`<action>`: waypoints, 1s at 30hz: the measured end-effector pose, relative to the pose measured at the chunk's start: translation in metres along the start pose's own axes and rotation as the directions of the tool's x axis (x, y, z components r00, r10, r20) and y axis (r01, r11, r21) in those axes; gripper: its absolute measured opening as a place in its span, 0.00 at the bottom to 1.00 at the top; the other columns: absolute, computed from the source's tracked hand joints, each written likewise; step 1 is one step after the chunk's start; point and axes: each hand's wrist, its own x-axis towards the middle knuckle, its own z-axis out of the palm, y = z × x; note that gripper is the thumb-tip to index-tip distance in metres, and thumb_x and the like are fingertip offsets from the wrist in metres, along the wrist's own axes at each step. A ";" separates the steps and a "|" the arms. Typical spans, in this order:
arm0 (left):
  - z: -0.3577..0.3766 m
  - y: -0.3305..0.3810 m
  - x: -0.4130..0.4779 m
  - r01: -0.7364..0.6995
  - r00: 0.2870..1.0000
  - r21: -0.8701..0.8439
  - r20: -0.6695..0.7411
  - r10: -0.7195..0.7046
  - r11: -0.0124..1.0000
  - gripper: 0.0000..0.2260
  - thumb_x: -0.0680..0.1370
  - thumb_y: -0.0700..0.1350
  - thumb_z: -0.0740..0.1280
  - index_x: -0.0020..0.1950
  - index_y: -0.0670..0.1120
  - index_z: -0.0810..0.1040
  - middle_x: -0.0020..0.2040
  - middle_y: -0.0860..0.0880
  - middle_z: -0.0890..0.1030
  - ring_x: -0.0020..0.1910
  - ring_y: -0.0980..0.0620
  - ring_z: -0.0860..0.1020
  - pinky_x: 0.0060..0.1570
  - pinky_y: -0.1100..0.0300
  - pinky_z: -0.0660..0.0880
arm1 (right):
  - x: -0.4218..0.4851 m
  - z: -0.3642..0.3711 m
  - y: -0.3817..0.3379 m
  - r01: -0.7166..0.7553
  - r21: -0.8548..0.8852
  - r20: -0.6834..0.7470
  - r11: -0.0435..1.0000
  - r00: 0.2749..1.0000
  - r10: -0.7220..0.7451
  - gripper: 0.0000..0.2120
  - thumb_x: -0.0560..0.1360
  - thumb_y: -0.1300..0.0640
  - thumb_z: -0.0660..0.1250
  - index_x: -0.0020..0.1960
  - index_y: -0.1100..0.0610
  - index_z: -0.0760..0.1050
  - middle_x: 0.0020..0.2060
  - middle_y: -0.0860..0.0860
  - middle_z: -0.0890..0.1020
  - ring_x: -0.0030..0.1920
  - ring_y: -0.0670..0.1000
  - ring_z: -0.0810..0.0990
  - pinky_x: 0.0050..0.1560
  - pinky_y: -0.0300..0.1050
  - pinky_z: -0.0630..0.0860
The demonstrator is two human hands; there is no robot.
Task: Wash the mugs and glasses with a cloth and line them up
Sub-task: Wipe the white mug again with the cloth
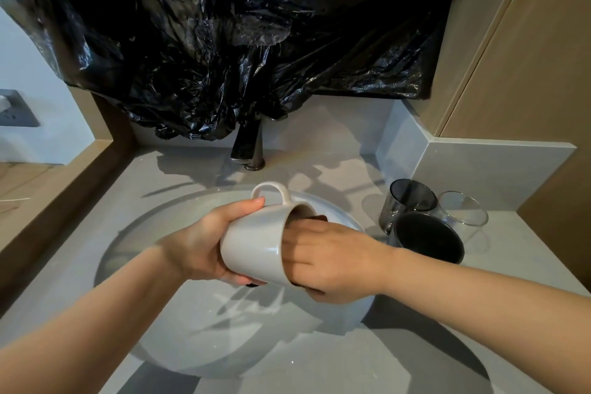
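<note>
Left hand [204, 246], 9 o'clock of mug [256, 233]: fingers and thumb wrapped round the base end, holding it on its side over the basin [192, 345].
Right hand [323, 259], 3 o'clock of mug: fingers bunched on the cloth [316, 217] and pushed into the mouth, tips hidden.
Mug: pale glazed ceramic, smooth and glossy, loop handle at 12 o'clock.
Cloth: dark, only an edge showing at the rim.
Basin: round, shallow, white, wet sheen, sunk in a matt grey counter [527, 253].
Black mug [428, 237], 3 o'clock of basin: dark and glossy.
Smoked glass [406, 201] and clear glass [463, 208], 2 o'clock: thin-walled tumblers, just behind the black mug.
Tap [248, 147], 12 o'clock: dark metal.
Plastic sheet [240, 25], beyond: black, crinkled, shiny.
Progress, by judgement: the mug's inside is being wiped. The other three are clustered rather than lined up, and whether they are washed cannot be told.
</note>
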 end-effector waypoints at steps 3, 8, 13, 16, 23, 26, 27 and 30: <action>-0.001 -0.004 0.001 -0.004 1.000 0.088 0.006 0.003 0.996 0.28 0.61 0.61 0.70 0.53 0.43 0.81 0.37 0.41 0.82 0.32 0.42 0.81 0.24 0.58 0.76 | -0.003 0.008 0.004 0.098 -0.177 -0.014 0.979 0.995 -0.102 0.17 0.64 0.67 0.73 0.46 0.58 0.69 0.37 0.53 0.81 0.47 0.56 0.69 0.56 0.49 0.68; 0.004 -0.006 -0.002 -0.121 0.993 0.072 0.010 0.120 0.990 0.18 0.66 0.55 0.71 0.47 0.44 0.81 0.35 0.43 0.81 0.30 0.46 0.80 0.25 0.58 0.76 | -0.006 0.016 -0.002 -0.040 -0.214 0.021 0.976 0.999 0.046 0.06 0.64 0.66 0.70 0.41 0.59 0.80 0.36 0.52 0.82 0.41 0.56 0.78 0.52 0.46 0.67; 0.009 -0.012 0.010 -0.225 0.974 -0.062 -0.052 0.222 0.972 0.19 0.66 0.58 0.67 0.47 0.46 0.80 0.34 0.45 0.80 0.32 0.47 0.80 0.28 0.59 0.76 | 0.021 -0.011 -0.025 -0.867 0.376 0.593 0.327 0.496 0.634 0.07 0.69 0.62 0.69 0.44 0.56 0.71 0.34 0.52 0.75 0.37 0.53 0.76 0.37 0.43 0.71; 0.016 -0.019 0.015 -0.305 0.951 -0.062 -0.072 0.300 0.950 0.20 0.65 0.57 0.69 0.49 0.44 0.81 0.39 0.43 0.82 0.37 0.46 0.82 0.32 0.56 0.78 | 0.024 -0.003 -0.020 -0.814 0.551 0.677 -0.186 0.305 0.670 0.20 0.64 0.62 0.71 0.55 0.55 0.72 0.42 0.54 0.80 0.42 0.51 0.80 0.44 0.47 0.80; 0.000 -0.025 0.024 -0.581 0.807 0.180 0.000 0.590 0.794 0.34 0.57 0.59 0.76 0.61 0.53 0.71 0.48 0.50 0.82 0.47 0.51 0.81 0.44 0.58 0.78 | 0.023 -0.005 -0.018 -0.294 0.724 0.685 -0.624 0.203 0.699 0.21 0.66 0.76 0.65 0.56 0.61 0.77 0.41 0.58 0.80 0.40 0.54 0.80 0.37 0.43 0.76; -0.010 -0.018 0.018 -0.362 0.925 0.065 0.150 0.349 0.930 0.39 0.60 0.76 0.66 0.66 0.58 0.69 0.59 0.49 0.81 0.56 0.41 0.80 0.44 0.43 0.79 | 0.021 -0.010 -0.021 -0.649 0.681 0.596 -0.339 0.223 0.771 0.16 0.67 0.73 0.67 0.45 0.52 0.75 0.35 0.50 0.79 0.36 0.47 0.78 0.34 0.36 0.73; -0.008 -0.015 0.016 -0.299 0.943 0.003 0.152 0.295 0.954 0.38 0.63 0.78 0.58 0.65 0.57 0.71 0.58 0.46 0.82 0.54 0.40 0.81 0.42 0.42 0.80 | 0.022 -0.013 -0.022 -0.782 0.594 0.579 -0.187 0.256 0.774 0.15 0.68 0.70 0.66 0.39 0.50 0.71 0.31 0.47 0.76 0.32 0.44 0.75 0.30 0.32 0.69; 0.007 -0.012 0.021 -0.233 0.969 -0.136 0.046 0.241 0.963 0.35 0.71 0.73 0.48 0.61 0.50 0.77 0.45 0.42 0.83 0.41 0.44 0.83 0.36 0.50 0.80 | 0.026 -0.013 -0.025 -0.876 0.483 0.593 -0.002 0.325 0.736 0.13 0.67 0.63 0.63 0.31 0.53 0.61 0.23 0.46 0.66 0.21 0.43 0.66 0.23 0.34 0.62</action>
